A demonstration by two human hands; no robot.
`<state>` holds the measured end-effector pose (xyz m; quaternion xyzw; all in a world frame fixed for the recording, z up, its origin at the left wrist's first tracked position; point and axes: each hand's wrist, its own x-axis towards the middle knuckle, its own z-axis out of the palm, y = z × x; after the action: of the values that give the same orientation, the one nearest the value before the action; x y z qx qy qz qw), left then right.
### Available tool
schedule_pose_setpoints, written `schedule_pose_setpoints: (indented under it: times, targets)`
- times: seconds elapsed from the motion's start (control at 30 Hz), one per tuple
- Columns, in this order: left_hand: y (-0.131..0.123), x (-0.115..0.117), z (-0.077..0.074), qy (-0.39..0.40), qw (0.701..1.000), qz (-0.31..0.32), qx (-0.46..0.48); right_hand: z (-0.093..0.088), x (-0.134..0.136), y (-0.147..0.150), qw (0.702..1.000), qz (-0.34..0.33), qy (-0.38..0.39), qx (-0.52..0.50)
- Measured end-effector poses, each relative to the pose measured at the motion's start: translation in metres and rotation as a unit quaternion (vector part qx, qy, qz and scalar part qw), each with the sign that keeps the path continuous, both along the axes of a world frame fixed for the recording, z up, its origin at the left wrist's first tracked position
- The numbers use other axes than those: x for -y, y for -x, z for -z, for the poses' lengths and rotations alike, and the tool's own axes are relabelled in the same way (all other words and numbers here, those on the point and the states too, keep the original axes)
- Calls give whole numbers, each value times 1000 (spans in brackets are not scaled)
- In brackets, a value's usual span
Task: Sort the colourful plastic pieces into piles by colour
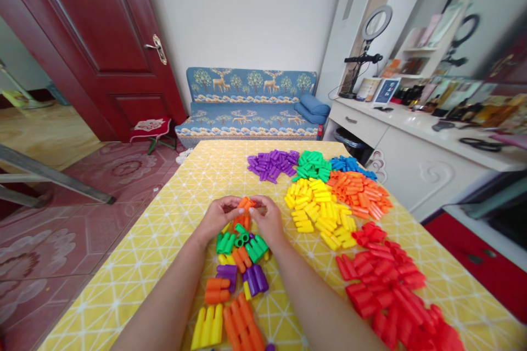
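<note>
My left hand (219,219) and my right hand (267,220) meet over the middle of the table, with fingers closed around a small orange plastic building block (246,203). Just below the fingertips is another orange block (242,221); whether it is joined to the held one I cannot tell. Between my forearms lies a loose mixed group: green blocks (256,248), purple blocks (256,279), yellow blocks (207,326) and larger orange blocks (242,323). Each is made of tube shapes side by side. My hands partly cover the far end of this group.
Sorted piles line the table's right side: purple (272,165), green (312,165), blue (352,165), yellow (319,208), orange (360,193) and red (391,285). A patterned yellow cloth (164,252) covers the table. Beyond are a blue sofa (251,112) and a white dresser (366,126).
</note>
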<state>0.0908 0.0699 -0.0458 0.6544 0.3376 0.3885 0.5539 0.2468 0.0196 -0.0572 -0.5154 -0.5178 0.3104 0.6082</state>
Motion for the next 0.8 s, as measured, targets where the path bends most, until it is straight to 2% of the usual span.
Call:
schedule_pose_setpoints:
  times: [0.07, 0.2, 0.3, 0.5, 0.63, 0.8]
  targets:
    - [-1, 1, -1, -10, 1000, -17, -2, 0, 1, 1, 1000, 16, 2, 19]
    - [-2, 2, -4, -34, 998, -44, -9, 2, 1, 4, 998, 13, 37, -48]
    - [-2, 3, -4, -45, 999, -26, -17, 3, 0, 4, 998, -6, 24, -65]
    - [-4, 9, -10, -47, 998, -2, -35, -1, 4, 3, 999, -39, 9, -18]
    - [-4, 11, -12, -65, 997, 18, -47, -7, 8, 2, 999, -2, -35, 32]
    - [0, 8, -11, -21, 999, -32, -20, -20, 12, -2, 998, 57, -34, 21]
